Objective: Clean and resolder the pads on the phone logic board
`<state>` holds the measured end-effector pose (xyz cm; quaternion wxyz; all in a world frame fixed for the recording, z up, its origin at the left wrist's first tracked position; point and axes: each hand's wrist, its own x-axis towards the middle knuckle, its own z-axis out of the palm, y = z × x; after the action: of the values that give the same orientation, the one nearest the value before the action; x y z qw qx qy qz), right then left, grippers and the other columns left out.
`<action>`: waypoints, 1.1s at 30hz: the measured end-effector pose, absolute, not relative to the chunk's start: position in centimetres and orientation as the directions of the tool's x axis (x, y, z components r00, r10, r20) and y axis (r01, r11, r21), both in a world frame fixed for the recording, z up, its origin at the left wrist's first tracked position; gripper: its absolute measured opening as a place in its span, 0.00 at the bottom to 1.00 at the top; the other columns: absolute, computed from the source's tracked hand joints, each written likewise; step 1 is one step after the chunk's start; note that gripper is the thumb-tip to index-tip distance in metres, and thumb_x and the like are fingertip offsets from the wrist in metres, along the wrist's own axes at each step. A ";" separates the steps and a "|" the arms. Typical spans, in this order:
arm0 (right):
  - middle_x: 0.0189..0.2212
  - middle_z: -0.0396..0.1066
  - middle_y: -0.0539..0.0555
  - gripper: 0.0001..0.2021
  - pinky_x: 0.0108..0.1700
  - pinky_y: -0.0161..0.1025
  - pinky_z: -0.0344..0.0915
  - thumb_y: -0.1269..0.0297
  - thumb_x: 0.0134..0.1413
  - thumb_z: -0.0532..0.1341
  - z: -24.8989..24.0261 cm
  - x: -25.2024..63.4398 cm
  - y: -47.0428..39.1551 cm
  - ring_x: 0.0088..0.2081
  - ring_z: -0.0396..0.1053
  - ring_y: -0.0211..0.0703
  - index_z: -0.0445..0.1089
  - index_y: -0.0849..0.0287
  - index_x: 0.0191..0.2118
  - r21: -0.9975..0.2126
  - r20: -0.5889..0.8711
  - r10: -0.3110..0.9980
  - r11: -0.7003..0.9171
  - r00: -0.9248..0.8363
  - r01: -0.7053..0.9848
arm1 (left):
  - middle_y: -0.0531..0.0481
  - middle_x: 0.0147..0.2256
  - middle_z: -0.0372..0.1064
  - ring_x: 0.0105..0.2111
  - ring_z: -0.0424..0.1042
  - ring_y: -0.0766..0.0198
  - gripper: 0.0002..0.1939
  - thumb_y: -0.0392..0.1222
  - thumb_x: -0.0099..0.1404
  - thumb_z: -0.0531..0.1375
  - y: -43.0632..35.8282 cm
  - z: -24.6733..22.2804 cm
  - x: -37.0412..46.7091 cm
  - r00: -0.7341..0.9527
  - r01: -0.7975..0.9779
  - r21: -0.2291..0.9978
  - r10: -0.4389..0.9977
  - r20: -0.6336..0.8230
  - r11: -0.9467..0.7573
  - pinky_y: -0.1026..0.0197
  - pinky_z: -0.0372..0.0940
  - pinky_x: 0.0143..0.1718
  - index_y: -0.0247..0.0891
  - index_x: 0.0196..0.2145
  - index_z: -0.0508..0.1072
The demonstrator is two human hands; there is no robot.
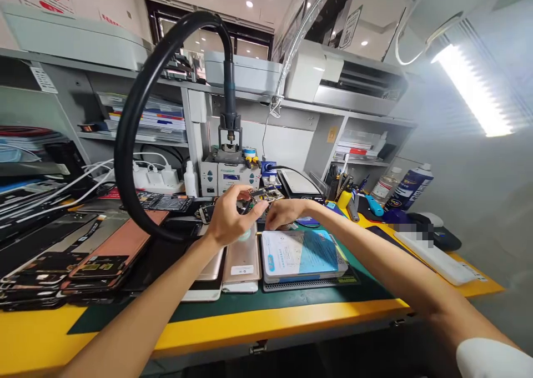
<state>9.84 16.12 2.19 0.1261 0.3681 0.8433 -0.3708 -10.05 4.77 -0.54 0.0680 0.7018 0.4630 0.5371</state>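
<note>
Here's the board (268,193), up in your left hand (231,216), raised above the clutter at the middle of the worktop (291,323), and it looks to be a light, stiff piece, likely fragile, its face crowded with small parts; the bare edges would be the safest place to take hold, clear of those parts. And that's about how your left hand has it: thumb to the near side, fingers round the far side, pinching the board by its left end. Over comes your right hand (286,212), just beside it, fingers curled in and pointing down; whether they pinch anything or touch the board, you can't tell from here. Below your hands lies a gold phone (241,261), and right beside it a blue-and-white box (302,256), all on the green mat (370,290). Just behind, the grey station (230,179), with a white bottle (190,180) at its left; the fat black hose (124,128) loops high past your left arm. Out left, stacked phone panels (120,239); out right, a spray can (410,188), and above it, the lamp (474,89), blazing.
</note>
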 end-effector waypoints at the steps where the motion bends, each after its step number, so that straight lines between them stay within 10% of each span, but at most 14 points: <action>1: 0.57 0.73 0.58 0.19 0.50 0.53 0.76 0.58 0.67 0.66 2.3 9.2 16.4 0.52 0.76 0.54 0.72 0.60 0.58 -0.521 -0.523 0.501 0.453 -0.690 0.724 | 0.45 0.49 0.74 0.46 0.76 0.58 0.19 0.52 0.72 0.63 4.8 -0.6 -9.9 0.001 0.577 0.592 0.725 0.689 -0.564 0.49 0.74 0.49 0.36 0.53 0.73; 9: 0.57 0.73 0.58 0.18 0.51 0.53 0.76 0.58 0.68 0.65 3.2 8.5 16.0 0.51 0.76 0.53 0.72 0.59 0.59 -0.560 -0.504 0.507 0.425 -0.699 0.712 | 0.45 0.49 0.74 0.46 0.76 0.58 0.18 0.51 0.73 0.62 4.8 -1.0 -9.7 0.016 0.565 0.586 0.717 0.697 -0.582 0.49 0.75 0.49 0.36 0.53 0.73; 19: 0.51 0.75 0.58 0.17 0.44 0.48 0.77 0.56 0.70 0.63 5.5 15.2 13.6 0.44 0.77 0.47 0.71 0.59 0.57 -0.797 0.161 0.877 0.386 -0.453 0.464 | 0.46 0.45 0.74 0.43 0.75 0.59 0.21 0.57 0.72 0.62 3.0 -0.4 -8.5 0.186 0.513 0.481 0.639 0.747 -0.711 0.50 0.73 0.47 0.36 0.51 0.73; 33: 0.22 0.69 0.48 0.12 0.24 0.36 0.54 0.59 0.58 0.70 2.2 19.3 9.4 0.23 0.59 0.35 0.72 0.59 0.28 -0.725 0.382 0.838 0.533 -0.390 0.436 | 0.42 0.43 0.74 0.45 0.71 0.50 0.23 0.57 0.60 0.68 2.0 -2.6 -5.7 0.500 0.615 0.323 0.672 0.546 -0.720 0.45 0.65 0.49 0.37 0.44 0.73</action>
<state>19.31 9.35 2.22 -0.3777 0.4033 0.7898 -0.2664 -5.67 1.96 -2.57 0.0432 0.8649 0.3720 0.3342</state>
